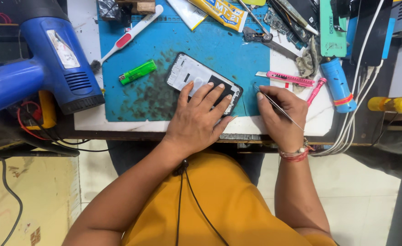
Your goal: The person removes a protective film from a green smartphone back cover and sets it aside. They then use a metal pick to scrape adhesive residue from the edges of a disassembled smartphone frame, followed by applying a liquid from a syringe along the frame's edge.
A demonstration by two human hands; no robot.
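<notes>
Steadiness governs this step: left hand (196,120) lies flat, fingers spread, pinning the opened black-rimmed phone (204,83) near the front edge of the blue rubber mat (210,43), while right hand (280,114), closed on thin metal tweezers (278,108), should work gently beside it.

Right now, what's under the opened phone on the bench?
The opened phone lies on a stained blue work mat, which sits on a white board. The left hand covers its near end, so that part and the mat beneath are hidden.

One phone (196,77), one lighter (137,72), two hands (196,120)
</notes>
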